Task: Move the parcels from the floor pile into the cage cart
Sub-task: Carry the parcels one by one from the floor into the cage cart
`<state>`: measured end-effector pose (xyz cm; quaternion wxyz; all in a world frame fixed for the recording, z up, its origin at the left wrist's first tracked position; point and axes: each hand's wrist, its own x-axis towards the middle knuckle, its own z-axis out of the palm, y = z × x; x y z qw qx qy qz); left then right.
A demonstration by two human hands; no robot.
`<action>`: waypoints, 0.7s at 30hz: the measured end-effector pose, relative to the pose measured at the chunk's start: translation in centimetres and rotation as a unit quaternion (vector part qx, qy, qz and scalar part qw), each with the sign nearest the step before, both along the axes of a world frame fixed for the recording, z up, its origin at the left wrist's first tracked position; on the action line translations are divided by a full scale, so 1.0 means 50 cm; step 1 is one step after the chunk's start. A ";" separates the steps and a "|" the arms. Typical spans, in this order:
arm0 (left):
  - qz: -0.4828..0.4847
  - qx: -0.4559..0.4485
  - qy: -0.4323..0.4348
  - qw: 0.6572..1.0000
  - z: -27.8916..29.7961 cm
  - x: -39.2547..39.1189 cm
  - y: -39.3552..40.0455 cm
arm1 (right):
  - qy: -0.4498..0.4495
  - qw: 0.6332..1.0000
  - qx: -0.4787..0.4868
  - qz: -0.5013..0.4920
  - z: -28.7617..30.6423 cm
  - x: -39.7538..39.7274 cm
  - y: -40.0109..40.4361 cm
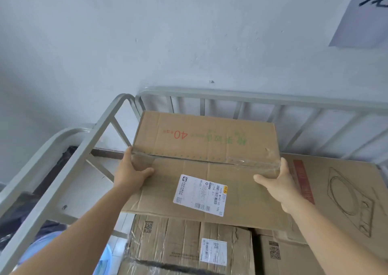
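Gripping, from both ends: large flat brown cardboard parcel (206,165), taped along its centre seam, white shipping label (200,195) on the near flap, red "40" and faded green print on the far flap. Sitting raised over the grey metal cage cart (260,99), above the cartons already stacked inside; whether touching them underneath, not discernible.

Left hand (131,171): reaching forward on a bare extended arm, curling round the parcel's left edge at the seam, thumb lying across the top face, fingers wrapping the side out of sight.

Right hand (277,182): reaching forward likewise, clasping the right edge at the seam, thumb pointing inward over the top face, fingers going round the side.

Lying in the cart below the near edge: brown cardboard box wrapped in clear film (184,247), carrying a small white label and a QR print; just beside it on the right, another brown cardboard box with a QR print (281,256).

Leaning at right, under the right forearm: wide brown carton with a red stripe and a line drawing of a round appliance (344,190).

Standing behind: pale scuffed wall (168,33); hanging upper right, paper sheet with black handwriting (365,12).
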<state>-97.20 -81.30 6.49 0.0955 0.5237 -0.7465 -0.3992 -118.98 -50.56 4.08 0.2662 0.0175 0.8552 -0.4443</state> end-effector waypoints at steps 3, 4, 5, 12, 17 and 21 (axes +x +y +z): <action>-0.002 0.008 -0.015 1.000 -0.070 -0.026 -0.048 | -0.009 1.000 0.004 -0.006 -0.070 -0.023 -0.045; -0.002 0.008 -0.021 1.000 -0.093 -0.032 -0.061 | -0.012 1.000 0.009 -0.007 -0.093 -0.029 -0.058; -0.002 0.006 -0.027 1.000 -0.117 -0.037 -0.073 | -0.014 1.000 0.011 -0.008 -0.115 -0.034 -0.071; 0.001 0.011 -0.051 0.999 -0.263 -0.048 -0.139 | -0.025 0.999 0.027 -0.009 -0.264 -0.045 -0.133; -0.016 0.026 -0.073 0.997 -0.341 -0.049 -0.163 | -0.039 0.998 0.056 -0.005 -0.338 -0.045 -0.149; -0.015 0.038 -0.086 0.995 -0.382 -0.056 -0.181 | -0.033 0.996 0.081 0.011 -0.365 -0.065 -0.170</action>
